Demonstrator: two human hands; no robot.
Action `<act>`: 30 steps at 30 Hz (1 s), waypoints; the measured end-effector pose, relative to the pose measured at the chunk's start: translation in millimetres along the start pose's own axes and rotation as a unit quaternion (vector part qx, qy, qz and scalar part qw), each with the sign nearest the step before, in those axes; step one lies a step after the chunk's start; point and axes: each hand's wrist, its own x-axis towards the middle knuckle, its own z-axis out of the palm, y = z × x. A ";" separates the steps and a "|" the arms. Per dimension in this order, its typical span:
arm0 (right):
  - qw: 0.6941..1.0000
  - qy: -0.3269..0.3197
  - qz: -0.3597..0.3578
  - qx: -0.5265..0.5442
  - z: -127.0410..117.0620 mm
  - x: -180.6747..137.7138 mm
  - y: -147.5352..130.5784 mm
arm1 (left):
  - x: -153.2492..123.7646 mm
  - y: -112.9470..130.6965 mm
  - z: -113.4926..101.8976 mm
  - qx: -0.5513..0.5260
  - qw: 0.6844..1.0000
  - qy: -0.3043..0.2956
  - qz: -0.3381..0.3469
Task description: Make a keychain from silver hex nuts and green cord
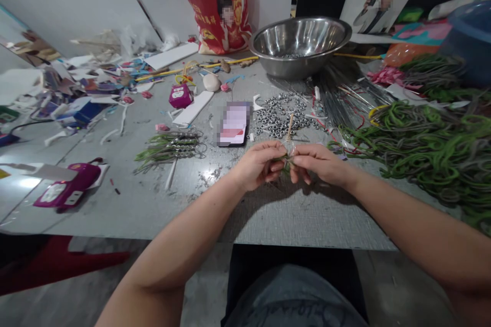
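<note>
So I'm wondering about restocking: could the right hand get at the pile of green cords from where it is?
Probably yes. The right hand is busy pinching a small green bundle together with the left hand, but the green cords lie just to its right on the table with nothing between.

The table (pixel 126 204) has a matt grey top with a fine woven-looking grain, scuffed in places. At the far side stands a polished steel bowl (pixel 301 43), glossy and mirror-bright. Just near of it lies a heap of small shiny metal nuts (pixel 276 115), with a thin pale wooden stick (pixel 290 125) rising from them. To the right, bare metal wires (pixel 341 94) gleam dully beside a pile of matt green cords (pixel 425 145) that look rubbery. The red bag (pixel 215 2) at the back is glossy woven plastic, and the phone (pixel 233 123) has a smooth glassy face
</note>
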 end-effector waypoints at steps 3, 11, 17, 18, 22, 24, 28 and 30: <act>0.996 0.038 0.009 -0.074 -5.3 3.3 3.7 | 2.0 -1.6 -1.1 0.014 0.999 0.029 0.017; 0.970 0.082 0.051 -0.221 -10.5 6.0 3.1 | 4.3 -3.6 -1.2 0.055 0.996 0.068 0.035; 0.982 0.017 0.082 -0.167 -14.2 5.4 5.4 | 3.5 -3.2 1.3 0.087 0.995 0.041 0.017; 0.983 0.018 0.081 -0.162 -13.9 5.7 6.0 | 3.3 -3.5 1.4 0.094 0.995 0.037 0.016; 0.985 0.003 0.071 -0.157 -11.6 6.5 7.7 | 2.4 -5.9 1.4 0.132 0.991 0.025 0.020; 0.983 0.001 0.062 -0.174 -9.6 6.4 7.1 | 2.1 -7.3 1.1 0.155 0.987 0.020 0.027; 0.964 0.043 0.036 -0.259 -3.9 5.7 2.8 | 2.2 -9.0 -0.1 0.180 0.982 0.016 0.051; 0.963 0.061 0.027 -0.263 -1.4 5.6 1.5 | 2.2 -9.0 -0.5 0.186 0.981 0.017 0.057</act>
